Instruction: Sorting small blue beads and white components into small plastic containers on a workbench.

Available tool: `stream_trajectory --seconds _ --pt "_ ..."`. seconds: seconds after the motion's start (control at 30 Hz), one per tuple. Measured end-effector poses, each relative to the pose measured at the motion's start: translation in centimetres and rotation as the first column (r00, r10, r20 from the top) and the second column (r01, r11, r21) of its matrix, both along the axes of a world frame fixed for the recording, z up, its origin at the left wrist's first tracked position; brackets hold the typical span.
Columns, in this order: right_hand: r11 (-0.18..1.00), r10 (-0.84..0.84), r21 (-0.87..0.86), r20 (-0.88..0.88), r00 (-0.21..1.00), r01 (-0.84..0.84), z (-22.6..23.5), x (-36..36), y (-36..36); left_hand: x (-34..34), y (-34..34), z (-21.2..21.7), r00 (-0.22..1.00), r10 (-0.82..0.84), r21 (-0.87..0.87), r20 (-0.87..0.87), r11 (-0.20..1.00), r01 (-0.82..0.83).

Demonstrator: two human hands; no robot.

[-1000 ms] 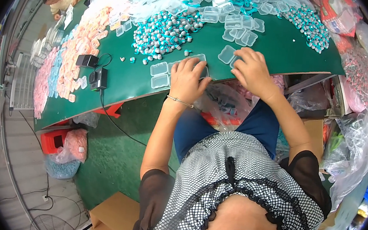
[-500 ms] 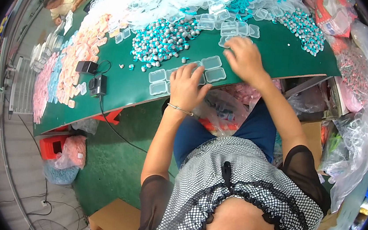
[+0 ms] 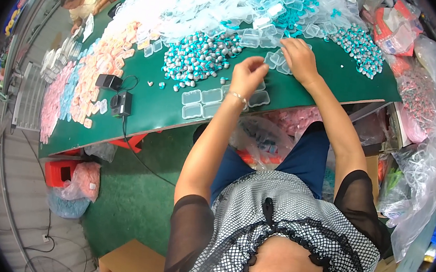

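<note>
Green covers the surface (image 3: 306,92) you work at, and its near edge runs from lower left up to the right, just beyond your knees. Your left hand (image 3: 248,76) hovers with fingers pinched together above a row of clear plastic trays (image 3: 208,102); whether it grips anything, you cannot tell. That row lies with its long axis along the near edge, running from left to right and close to the drop. Your right hand (image 3: 300,60) rests palm down, fingers spread, on more clear trays (image 3: 276,60) just beside the heap of teal and grey caps (image 3: 202,56). The two hands sit near each other but apart. Bare green shows to the right of your right hand and left of the tray row, up to a small black box (image 3: 109,81) with a cord. Pink pieces (image 3: 95,72) crowd the far left, and clear bags (image 3: 419,171) hang past the right edge.
</note>
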State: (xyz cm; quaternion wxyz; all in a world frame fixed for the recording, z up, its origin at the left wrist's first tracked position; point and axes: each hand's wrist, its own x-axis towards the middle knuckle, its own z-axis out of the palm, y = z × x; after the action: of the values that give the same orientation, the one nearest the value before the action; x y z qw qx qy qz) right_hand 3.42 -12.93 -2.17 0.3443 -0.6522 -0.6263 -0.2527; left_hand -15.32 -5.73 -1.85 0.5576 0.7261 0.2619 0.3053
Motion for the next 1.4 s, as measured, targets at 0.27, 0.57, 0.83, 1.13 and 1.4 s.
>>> stream_trajectory --seconds 0.27,0.57,0.83,1.13,1.4 --pt "0.974 0.218 0.110 -0.229 0.949 -0.198 0.0 -3.4 -4.2 5.1 -0.7 -0.3 0.970 0.066 -0.464 0.236 0.884 0.053" --pt "0.981 -0.153 -0.131 -0.039 0.988 0.146 -2.7 7.5 -4.9 1.5 -5.1 1.2 0.992 -0.056 0.852 0.112 0.520 -0.067" --pt "0.986 -0.143 -0.070 0.111 0.983 0.151 -0.3 4.0 -8.3 0.8 -6.7 -0.8 0.985 -0.036 0.916 -0.169 0.364 0.171" --pt "0.976 -0.049 -0.206 0.109 0.993 0.071 0.2 -0.9 -13.8 -0.1 -6.9 -0.7 0.960 -0.063 0.796 -0.272 0.545 0.261" --pt "0.929 0.000 -0.368 0.077 0.997 0.028 1.0 4.5 -13.2 -1.3 -4.3 1.1 0.939 -0.055 0.850 -0.338 0.410 0.330"
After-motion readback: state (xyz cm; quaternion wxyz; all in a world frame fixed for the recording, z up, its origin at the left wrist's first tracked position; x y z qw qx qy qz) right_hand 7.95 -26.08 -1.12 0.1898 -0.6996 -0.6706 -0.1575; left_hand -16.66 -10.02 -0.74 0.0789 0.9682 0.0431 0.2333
